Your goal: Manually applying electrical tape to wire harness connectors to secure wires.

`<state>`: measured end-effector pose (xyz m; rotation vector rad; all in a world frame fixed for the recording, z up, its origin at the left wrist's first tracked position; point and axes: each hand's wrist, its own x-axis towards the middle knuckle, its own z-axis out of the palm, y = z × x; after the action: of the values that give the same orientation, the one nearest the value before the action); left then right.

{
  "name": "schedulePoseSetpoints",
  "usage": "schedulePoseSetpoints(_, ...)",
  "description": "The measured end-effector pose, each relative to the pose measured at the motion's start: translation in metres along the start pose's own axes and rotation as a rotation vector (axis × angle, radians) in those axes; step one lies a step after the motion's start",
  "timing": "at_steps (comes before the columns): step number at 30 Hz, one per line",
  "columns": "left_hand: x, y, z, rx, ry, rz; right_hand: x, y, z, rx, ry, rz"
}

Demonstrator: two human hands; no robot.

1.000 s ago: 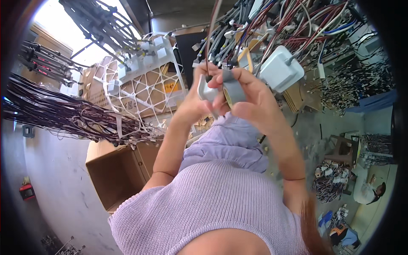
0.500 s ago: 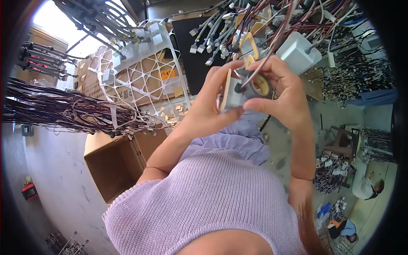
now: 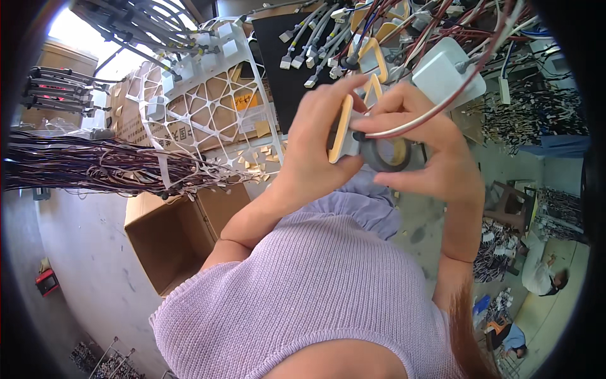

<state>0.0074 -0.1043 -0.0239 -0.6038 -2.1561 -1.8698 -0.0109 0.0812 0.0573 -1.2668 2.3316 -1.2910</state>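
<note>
In my left hand [image 3: 308, 139] is a white plastic housing with a yellow rim [image 3: 341, 129]; the fingers and thumb close around its sides. A red-and-white cable [image 3: 435, 112] leaves the housing through a dark collar and arcs up to the right. My right hand [image 3: 439, 142] grips a roll of dark grey tape [image 3: 377, 156] close against the housing, thumb below and fingers above. Its fingertips also touch the cable near the collar. Whether tape runs from the roll to the cable cannot be made out.
Behind my hands lie a similar white housing [image 3: 445, 71], yellow-rimmed pieces [image 3: 374, 60] and many cables with white connectors [image 3: 309, 54]. A white lattice rack [image 3: 214, 104] and a hanging wire bundle [image 3: 107, 158] are at the left, above an open cardboard box [image 3: 167, 240]. Two people sit far right.
My right hand has shifted right and turned, so the tape roll shows its face. The cable has swung over to the right. The housing has tilted, showing more of its yellow rim.
</note>
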Motion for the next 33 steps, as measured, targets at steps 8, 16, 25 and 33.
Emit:
schedulePoseSetpoints(8,0.009,0.005,-0.003,-0.341,-0.004,-0.154,0.001,-0.038,0.018,0.578,0.316,0.319)
schedulePoseSetpoints(16,0.005,0.007,-0.012,-1.323,-0.973,-0.711,0.028,0.034,-0.020,0.232,-0.115,-0.114)
schedulePoseSetpoints(25,-0.001,-0.003,0.010,-1.801,-1.393,-0.510,0.052,0.035,-0.020,0.265,-0.428,-0.406)
schedulePoseSetpoints(33,0.007,0.002,-0.013,-0.995,-0.591,-0.639,0.035,0.026,-0.031,-0.233,-0.260,-0.147)
